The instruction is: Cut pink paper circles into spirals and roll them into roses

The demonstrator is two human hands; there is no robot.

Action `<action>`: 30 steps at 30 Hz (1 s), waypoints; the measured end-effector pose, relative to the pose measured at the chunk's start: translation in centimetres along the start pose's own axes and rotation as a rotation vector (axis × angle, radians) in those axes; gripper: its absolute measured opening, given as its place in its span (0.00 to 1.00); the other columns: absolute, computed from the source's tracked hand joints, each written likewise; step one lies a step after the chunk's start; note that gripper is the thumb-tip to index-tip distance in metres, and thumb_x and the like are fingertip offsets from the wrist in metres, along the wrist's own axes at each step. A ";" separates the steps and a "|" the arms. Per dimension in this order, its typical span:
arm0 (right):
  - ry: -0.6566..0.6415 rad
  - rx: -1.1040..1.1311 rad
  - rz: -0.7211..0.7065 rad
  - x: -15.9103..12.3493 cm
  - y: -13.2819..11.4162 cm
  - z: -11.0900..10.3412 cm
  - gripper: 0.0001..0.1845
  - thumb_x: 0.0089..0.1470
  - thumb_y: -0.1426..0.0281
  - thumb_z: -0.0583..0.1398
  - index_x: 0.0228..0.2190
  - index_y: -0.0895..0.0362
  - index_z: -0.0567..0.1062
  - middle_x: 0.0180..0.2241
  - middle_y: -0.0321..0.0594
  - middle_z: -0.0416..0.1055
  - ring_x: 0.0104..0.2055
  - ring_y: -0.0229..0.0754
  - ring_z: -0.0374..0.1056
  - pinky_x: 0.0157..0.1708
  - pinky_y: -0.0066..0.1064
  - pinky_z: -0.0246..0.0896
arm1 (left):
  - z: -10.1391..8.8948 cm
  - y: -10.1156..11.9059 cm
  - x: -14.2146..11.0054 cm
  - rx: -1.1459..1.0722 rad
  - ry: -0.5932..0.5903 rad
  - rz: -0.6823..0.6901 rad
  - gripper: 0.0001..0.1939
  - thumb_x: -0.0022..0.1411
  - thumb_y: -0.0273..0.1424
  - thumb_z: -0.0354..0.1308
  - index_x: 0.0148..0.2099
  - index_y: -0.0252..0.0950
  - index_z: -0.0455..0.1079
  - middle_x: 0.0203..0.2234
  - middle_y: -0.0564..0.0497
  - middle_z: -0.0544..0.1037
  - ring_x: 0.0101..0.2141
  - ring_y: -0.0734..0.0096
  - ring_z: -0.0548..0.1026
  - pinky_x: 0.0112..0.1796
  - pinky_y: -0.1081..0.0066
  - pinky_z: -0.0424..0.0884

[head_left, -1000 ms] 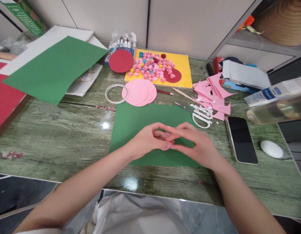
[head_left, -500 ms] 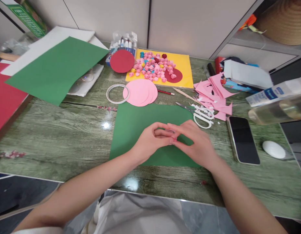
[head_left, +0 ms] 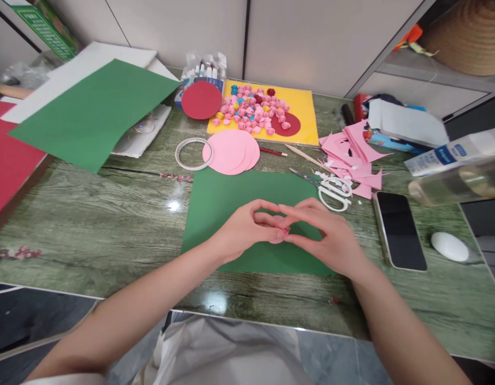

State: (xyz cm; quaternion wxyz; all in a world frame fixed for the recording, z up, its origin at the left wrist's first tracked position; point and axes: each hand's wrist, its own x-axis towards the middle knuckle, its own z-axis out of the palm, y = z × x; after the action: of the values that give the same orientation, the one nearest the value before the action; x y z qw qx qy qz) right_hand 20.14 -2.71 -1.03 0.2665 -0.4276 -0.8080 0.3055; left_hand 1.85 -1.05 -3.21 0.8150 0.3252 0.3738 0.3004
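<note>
My left hand [head_left: 247,230] and my right hand [head_left: 331,232] meet above a green paper sheet [head_left: 215,198]. Between their closed fingertips is a small pink paper piece [head_left: 277,240], partly covered by the fingers, so its full shape cannot be made out. Thumb and fingers of both hands pinch it. Beyond the hands lie overlapping pink paper circles [head_left: 227,152] and a roll of tape [head_left: 178,155]. White-handled scissors [head_left: 334,193] rest at the sheet's upper right corner, close to my right hand.
Many small rolled paper flowers [head_left: 247,109] sit on a yellow sheet [head_left: 306,107] at the back. Pink scraps [head_left: 362,144], a phone [head_left: 400,230] and a white mouse [head_left: 450,246] are on the right. More green paper [head_left: 95,107] and red paper [head_left: 10,155] lie left.
More of the pink paper piece shows between my fingers now. My right hand has shifted slightly right and down; both hands stay together over the green sheet.
</note>
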 end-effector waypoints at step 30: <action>0.044 -0.082 -0.014 0.0 0.0 0.4 0.28 0.53 0.72 0.61 0.54 0.42 0.63 0.33 0.34 0.74 0.39 0.42 0.64 0.42 0.38 0.61 | 0.1 -0.6 0.0 -0.049 0.064 0.040 0.16 0.45 0.20 0.64 0.38 0.32 0.66 0.29 0.50 0.77 0.34 0.72 0.75 0.42 0.65 0.68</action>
State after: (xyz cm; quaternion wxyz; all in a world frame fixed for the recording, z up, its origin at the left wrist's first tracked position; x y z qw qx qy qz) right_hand 19.87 -2.82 -1.34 0.2684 -0.4391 -0.8168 0.2608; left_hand 2.09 -1.44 -3.60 0.8043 0.3029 0.3857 0.3357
